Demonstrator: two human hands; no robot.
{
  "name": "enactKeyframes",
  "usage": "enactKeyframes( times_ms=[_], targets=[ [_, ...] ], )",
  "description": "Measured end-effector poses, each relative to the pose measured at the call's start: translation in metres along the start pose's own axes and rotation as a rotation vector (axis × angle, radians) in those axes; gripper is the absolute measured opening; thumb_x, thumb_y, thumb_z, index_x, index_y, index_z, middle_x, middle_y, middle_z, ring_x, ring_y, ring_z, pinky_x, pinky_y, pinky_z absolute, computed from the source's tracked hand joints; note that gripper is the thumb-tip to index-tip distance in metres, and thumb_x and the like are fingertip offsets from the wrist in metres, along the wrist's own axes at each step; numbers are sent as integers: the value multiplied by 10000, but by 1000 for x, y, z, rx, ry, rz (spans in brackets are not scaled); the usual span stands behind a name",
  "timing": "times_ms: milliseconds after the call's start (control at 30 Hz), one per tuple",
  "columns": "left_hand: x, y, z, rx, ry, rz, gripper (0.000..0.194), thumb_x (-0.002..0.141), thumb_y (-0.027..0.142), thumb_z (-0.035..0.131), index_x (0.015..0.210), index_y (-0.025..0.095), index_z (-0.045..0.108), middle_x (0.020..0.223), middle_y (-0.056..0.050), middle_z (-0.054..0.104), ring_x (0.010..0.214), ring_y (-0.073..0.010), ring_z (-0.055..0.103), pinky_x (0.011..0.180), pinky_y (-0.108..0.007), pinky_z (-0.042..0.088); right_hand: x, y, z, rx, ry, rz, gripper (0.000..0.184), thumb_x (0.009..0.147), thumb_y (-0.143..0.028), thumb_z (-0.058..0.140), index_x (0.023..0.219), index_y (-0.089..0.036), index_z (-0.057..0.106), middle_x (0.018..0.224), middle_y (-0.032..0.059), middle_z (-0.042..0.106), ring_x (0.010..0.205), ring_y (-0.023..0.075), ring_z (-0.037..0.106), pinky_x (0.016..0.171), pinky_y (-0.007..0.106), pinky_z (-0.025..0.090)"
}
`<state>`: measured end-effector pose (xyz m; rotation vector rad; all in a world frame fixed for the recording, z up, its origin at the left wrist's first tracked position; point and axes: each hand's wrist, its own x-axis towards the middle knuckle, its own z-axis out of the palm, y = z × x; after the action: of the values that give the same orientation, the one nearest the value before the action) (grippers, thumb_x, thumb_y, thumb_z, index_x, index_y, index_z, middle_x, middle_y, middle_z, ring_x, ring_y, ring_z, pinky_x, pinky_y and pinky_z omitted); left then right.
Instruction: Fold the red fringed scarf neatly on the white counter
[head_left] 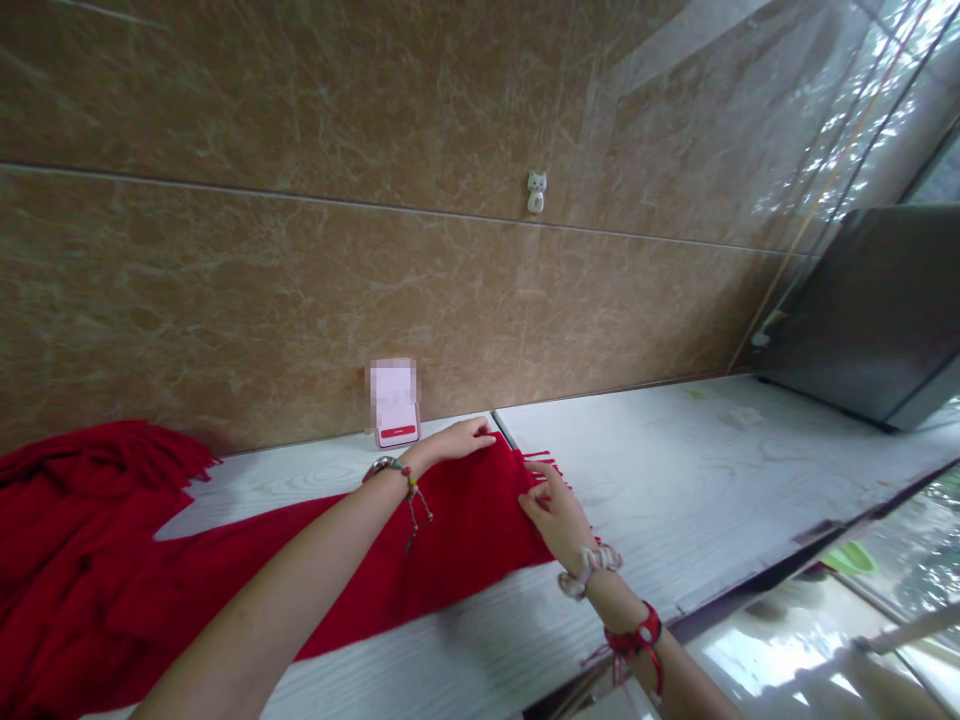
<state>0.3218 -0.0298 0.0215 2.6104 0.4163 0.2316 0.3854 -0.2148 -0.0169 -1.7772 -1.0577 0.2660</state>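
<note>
A long red scarf with a fringed end lies stretched along a white wood-grain surface. At the far corner of its right end, my left hand is closed, fingers curled on the cloth. My right hand rests at the fringed edge, its index finger stretched out and the thumb apart from it. Part of the fringe shows just beyond that index finger. The rest of the scarf is bunched in loose folds at the left, partly behind my left forearm.
A phone with a lit screen leans upright against the brown marbled wall. A small white cat figure is fixed to the wall. At the right stands a dark grey box-like appliance. A green bowl-like item sits below the surface's front edge.
</note>
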Motion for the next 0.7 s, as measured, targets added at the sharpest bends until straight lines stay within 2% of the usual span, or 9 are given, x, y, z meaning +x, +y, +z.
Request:
enactKeyframes(
  times_ms=[67,133,200,333,400,500,600,633,700],
  targets=[
    [6,3,-9,-41,25,14,219,799,319,379,862,155,510,847,-10,585,699,-124,504,635,-223,405,5,-6,-8,-6,51,-69,335,672,-144,453,1001,-201,478,611,-51,492,576,127,516,595,257,437],
    [13,7,-9,-69,56,20,237,815,314,349,909,153,495,900,-17,583,739,-123,510,662,-221,407,10,-7,-14,-38,95,-91,362,658,-116,449,1005,-211,483,702,-27,519,620,125,531,609,255,447],
    [20,9,-1,-82,73,14,238,819,296,343,922,148,497,917,-29,590,766,-128,522,686,-228,410,13,-1,-18,-93,116,-55,392,638,-92,453,1008,-218,485,764,-10,531,648,128,543,618,264,455],
    [23,8,27,-66,30,-3,190,749,275,483,880,152,548,876,-41,628,768,-154,565,697,-244,426,8,23,-15,-140,-8,109,422,652,-133,508,1065,-201,455,723,-10,551,627,146,560,604,291,466],
    [17,5,33,-49,30,-7,241,728,288,525,934,163,549,907,-45,634,801,-164,576,725,-249,429,2,32,-14,-138,-37,140,477,651,-126,519,1112,-207,424,712,-19,561,626,147,568,594,286,465],
    [-6,-3,31,-8,121,-32,336,762,307,483,1067,165,493,1070,-83,577,966,-189,532,840,-283,387,-2,32,-13,-154,-25,133,521,639,-80,509,1130,-228,416,687,-37,568,623,143,571,586,272,456],
    [-47,-12,24,74,227,-112,382,799,351,408,1110,136,459,1156,-140,504,1069,-240,465,915,-357,321,-3,22,-15,-151,-33,110,503,647,-80,500,1121,-236,428,652,-48,565,606,144,569,586,274,450],
    [-63,-16,22,169,237,-181,410,791,397,407,1106,141,464,1139,-143,510,1048,-255,479,886,-369,346,-2,19,-15,-137,-41,105,493,657,-89,495,1122,-237,425,659,-46,570,604,145,570,588,276,452],
    [-91,-24,18,293,140,-325,490,739,454,463,1131,161,450,1113,-147,527,1006,-294,503,815,-406,384,-3,13,-16,-104,-75,105,490,670,-101,488,1135,-232,411,712,-28,592,628,149,581,606,284,460]
  ],
)
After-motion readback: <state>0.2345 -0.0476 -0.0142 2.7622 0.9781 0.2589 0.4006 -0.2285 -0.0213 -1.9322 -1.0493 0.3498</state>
